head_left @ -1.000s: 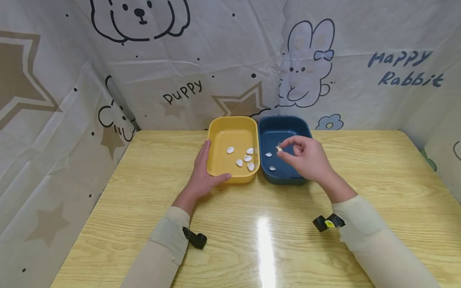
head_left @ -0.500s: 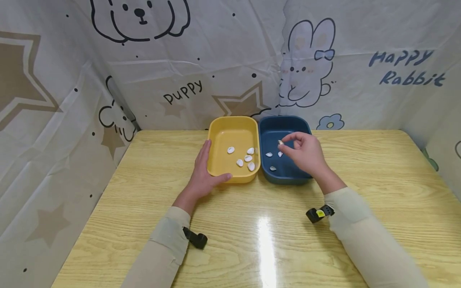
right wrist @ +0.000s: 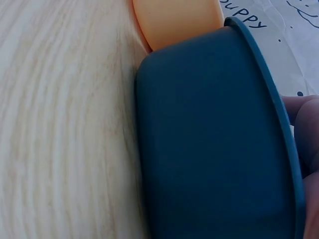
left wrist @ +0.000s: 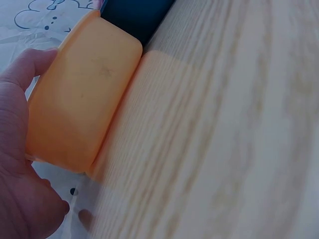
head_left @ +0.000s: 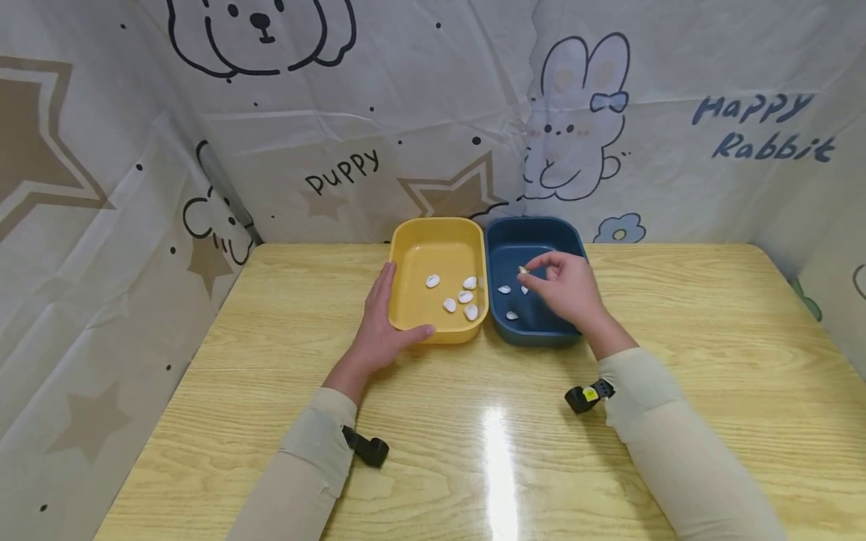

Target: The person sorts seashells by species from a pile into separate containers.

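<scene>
My right hand [head_left: 564, 289] pinches a small seashell [head_left: 523, 270] between thumb and forefinger over the blue bin [head_left: 504, 240]. Three white seashells show on that bin's floor, one of them [head_left: 511, 315] near the front; the hand hides part of the floor. Beside it stands the yellow bin [head_left: 440, 233] with several white seashells [head_left: 464, 297], most toward its right side. My left hand [head_left: 379, 327] rests against the yellow bin's front left corner, fingers straight along the side, thumb on the front rim. In the right wrist view the blue bin's wall [right wrist: 209, 134] hides the fingertips.
Both bins stand side by side at the back of a wooden table [head_left: 433, 421]. Right behind them hangs a printed cloth [head_left: 325, 98], which also closes off the left and right. Each wrist wears a small black camera, such as the left one [head_left: 368, 448].
My right hand has lifted and shifted slightly left over the blue bin, uncovering a shell below it, and still pinches its shell. The left hand and both bins stay in place.
</scene>
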`<state>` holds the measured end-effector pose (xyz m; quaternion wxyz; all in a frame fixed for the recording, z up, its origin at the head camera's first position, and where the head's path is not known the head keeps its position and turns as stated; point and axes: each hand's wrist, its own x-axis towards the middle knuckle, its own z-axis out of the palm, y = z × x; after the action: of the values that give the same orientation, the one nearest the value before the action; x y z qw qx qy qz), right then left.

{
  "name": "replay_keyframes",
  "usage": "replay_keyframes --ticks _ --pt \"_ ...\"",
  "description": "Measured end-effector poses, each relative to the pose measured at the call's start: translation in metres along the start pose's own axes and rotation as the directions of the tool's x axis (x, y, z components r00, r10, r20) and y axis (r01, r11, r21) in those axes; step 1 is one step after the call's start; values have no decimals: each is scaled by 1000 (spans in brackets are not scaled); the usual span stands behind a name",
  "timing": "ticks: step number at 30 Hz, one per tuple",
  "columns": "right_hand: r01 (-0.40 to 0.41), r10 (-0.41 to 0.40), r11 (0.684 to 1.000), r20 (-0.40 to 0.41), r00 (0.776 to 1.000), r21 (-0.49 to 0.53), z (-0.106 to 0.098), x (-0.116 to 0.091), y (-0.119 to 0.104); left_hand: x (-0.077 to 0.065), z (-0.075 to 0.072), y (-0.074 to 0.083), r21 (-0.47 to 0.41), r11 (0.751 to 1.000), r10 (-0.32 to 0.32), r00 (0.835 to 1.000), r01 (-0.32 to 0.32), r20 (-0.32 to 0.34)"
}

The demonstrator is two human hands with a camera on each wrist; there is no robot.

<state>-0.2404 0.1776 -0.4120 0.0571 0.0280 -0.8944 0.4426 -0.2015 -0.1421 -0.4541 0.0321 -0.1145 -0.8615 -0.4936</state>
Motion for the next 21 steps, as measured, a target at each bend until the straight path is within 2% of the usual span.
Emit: replay_keyframes --ticks 5,11,15,21 --pt "6 -5 1000 11 1000 -31 0 -1 1 1 0 0 -6 1000 4 1000 -4 1" --pt "-3 3 1000 20 1000 -18 -1 -2 -2 1 1 0 -2 1000 7 1000 -7 2" --pt "-23 23 1000 22 999 -15 0 -2 -3 0 0 0 9 1000 -14 1000 14 5" --pt "-35 34 999 23 999 3 1 -2 -2 0 -3 2 27 996 -79 997 79 1"
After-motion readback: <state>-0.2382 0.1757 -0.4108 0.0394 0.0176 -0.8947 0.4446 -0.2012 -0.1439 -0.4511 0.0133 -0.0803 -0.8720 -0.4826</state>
